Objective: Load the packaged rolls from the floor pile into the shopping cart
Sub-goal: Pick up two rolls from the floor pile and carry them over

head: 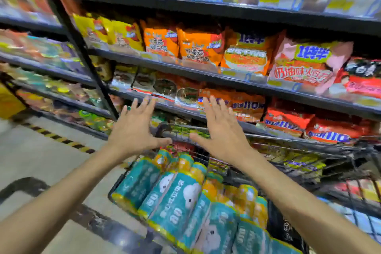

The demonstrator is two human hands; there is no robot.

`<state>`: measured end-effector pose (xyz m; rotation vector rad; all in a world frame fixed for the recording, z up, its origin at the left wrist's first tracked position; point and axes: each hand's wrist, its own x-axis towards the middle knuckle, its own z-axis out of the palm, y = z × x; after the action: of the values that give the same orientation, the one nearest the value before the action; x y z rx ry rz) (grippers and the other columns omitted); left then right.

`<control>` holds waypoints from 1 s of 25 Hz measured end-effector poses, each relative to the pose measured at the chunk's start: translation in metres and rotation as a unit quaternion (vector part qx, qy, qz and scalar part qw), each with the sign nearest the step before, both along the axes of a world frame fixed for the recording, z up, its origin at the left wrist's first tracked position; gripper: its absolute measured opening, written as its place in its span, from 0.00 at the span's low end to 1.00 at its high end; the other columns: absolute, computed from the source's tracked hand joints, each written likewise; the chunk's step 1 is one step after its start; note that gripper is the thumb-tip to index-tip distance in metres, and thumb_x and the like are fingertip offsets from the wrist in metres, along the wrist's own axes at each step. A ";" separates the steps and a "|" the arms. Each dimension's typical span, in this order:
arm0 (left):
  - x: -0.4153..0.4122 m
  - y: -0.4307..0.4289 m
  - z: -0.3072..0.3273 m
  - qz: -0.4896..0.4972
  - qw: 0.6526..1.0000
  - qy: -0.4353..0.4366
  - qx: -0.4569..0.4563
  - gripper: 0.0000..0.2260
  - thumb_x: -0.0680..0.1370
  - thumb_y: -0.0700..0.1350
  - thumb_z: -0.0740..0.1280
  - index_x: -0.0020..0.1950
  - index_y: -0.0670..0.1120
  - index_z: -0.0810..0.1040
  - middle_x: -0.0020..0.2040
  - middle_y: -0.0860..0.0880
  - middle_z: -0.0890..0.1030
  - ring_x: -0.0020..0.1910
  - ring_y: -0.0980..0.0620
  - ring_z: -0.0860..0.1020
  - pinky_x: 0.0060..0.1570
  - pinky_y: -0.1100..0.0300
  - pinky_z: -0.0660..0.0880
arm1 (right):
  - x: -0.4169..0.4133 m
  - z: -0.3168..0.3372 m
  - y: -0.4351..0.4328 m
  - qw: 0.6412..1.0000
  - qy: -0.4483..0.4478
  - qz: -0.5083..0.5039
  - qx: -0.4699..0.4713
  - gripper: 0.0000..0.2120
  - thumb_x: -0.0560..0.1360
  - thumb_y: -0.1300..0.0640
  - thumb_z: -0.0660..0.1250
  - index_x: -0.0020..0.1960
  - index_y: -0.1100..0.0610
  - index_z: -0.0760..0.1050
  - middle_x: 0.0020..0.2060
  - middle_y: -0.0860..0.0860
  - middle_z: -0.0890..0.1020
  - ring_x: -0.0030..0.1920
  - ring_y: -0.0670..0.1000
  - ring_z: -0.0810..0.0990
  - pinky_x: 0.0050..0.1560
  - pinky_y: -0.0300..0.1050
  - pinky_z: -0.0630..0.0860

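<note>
Two bare hands hover with fingers spread wide and palms down over the far end of a wire shopping cart (274, 137) in a supermarket aisle, holding nothing. The left hand (134, 130) and the right hand (222, 132) hang side by side, thumbs pointing toward each other with a gap between them. Neither touches the cart's rim or its load.

Below both hands and nearer the person, the packaged rolls (181, 198), in teal wrap with yellow-orange ends, lie packed side by side in the basket. Their long axes run away from the person and slant up toward the shelving (206, 80). The far ends of the leftmost packs sit just under the left wrist, so that hand appears slightly nearer the load. The right forearm crosses above the packs on the right.

The floor pile named in the task is outside the view. Only floor (31, 150) with a black-and-yellow stripe (61, 140) shows to the left of the cart, so which way the next pack lies from either hand cannot be told.

With both hands empty above a well-filled basket, the moment reads as a pause between loads. The next reach would likely call for a turn away from the shelves and downward. Bags of instant noodles (198, 45) fill the shelves behind.
</note>
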<state>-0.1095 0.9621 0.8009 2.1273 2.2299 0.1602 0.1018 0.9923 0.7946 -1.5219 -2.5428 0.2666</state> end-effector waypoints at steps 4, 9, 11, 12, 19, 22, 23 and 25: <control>-0.041 -0.114 0.022 0.151 0.988 -0.024 0.021 0.56 0.62 0.73 0.67 0.78 0.49 0.43 0.79 0.50 0.45 0.77 0.47 0.46 0.74 0.46 0.49 | -0.070 0.030 -0.049 0.987 0.029 0.158 0.026 0.43 0.77 0.37 0.56 0.78 0.58 0.38 0.78 0.55 0.43 0.77 0.57 0.43 0.75 0.53 0.42; -0.101 -0.269 0.029 0.325 0.941 -0.068 0.063 0.52 0.66 0.68 0.69 0.78 0.48 0.45 0.79 0.50 0.47 0.77 0.50 0.51 0.73 0.54 0.56 | -0.166 0.044 -0.127 0.941 0.064 0.333 0.003 0.43 0.77 0.36 0.57 0.78 0.56 0.38 0.78 0.53 0.42 0.77 0.56 0.41 0.76 0.51 0.42; -0.117 -0.333 0.027 0.401 0.911 -0.054 0.077 0.52 0.65 0.68 0.69 0.78 0.48 0.46 0.79 0.49 0.49 0.77 0.49 0.52 0.74 0.54 0.56 | -0.210 0.043 -0.166 0.917 0.066 0.392 -0.001 0.43 0.77 0.36 0.57 0.78 0.56 0.38 0.78 0.53 0.43 0.77 0.55 0.42 0.76 0.50 0.42; -0.124 -0.363 0.022 0.434 0.897 -0.042 0.077 0.52 0.66 0.68 0.69 0.78 0.48 0.46 0.79 0.48 0.49 0.77 0.48 0.52 0.74 0.54 0.55 | -0.232 0.040 -0.187 0.905 0.060 0.422 0.005 0.43 0.77 0.36 0.56 0.78 0.56 0.38 0.78 0.54 0.43 0.77 0.55 0.42 0.75 0.50 0.41; -0.189 -0.510 -0.004 0.573 0.816 -0.023 0.072 0.55 0.60 0.73 0.59 0.78 0.46 0.45 0.78 0.47 0.45 0.77 0.49 0.48 0.75 0.54 0.50 | -0.367 0.012 -0.322 0.820 0.043 0.570 0.006 0.40 0.78 0.38 0.55 0.78 0.57 0.40 0.78 0.53 0.46 0.77 0.53 0.45 0.75 0.49 0.43; -0.228 -0.549 -0.017 0.595 0.801 -0.023 0.066 0.56 0.58 0.75 0.53 0.78 0.46 0.44 0.78 0.47 0.44 0.77 0.49 0.47 0.75 0.54 0.48 | -0.424 -0.006 -0.366 0.800 0.033 0.599 0.007 0.40 0.79 0.39 0.54 0.78 0.57 0.38 0.78 0.53 0.45 0.77 0.52 0.44 0.75 0.49 0.42; -0.240 -0.558 -0.022 0.599 0.798 -0.021 0.060 0.56 0.57 0.75 0.49 0.78 0.46 0.43 0.78 0.47 0.44 0.77 0.49 0.47 0.75 0.54 0.48 | -0.439 -0.013 -0.376 0.797 0.029 0.603 0.006 0.40 0.79 0.38 0.54 0.78 0.58 0.38 0.78 0.53 0.44 0.77 0.53 0.44 0.75 0.49 0.41; -0.272 -0.575 -0.035 0.604 0.795 -0.021 0.050 0.57 0.57 0.76 0.49 0.78 0.46 0.43 0.79 0.46 0.44 0.77 0.48 0.46 0.75 0.52 0.48 | -0.475 -0.028 -0.393 0.790 0.017 0.613 0.000 0.40 0.79 0.38 0.54 0.77 0.57 0.37 0.78 0.54 0.43 0.77 0.54 0.42 0.75 0.48 0.39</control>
<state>-0.3815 0.3874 0.7658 0.3571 3.1600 0.3477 -0.3729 0.5992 0.7667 0.3727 -3.0422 0.4030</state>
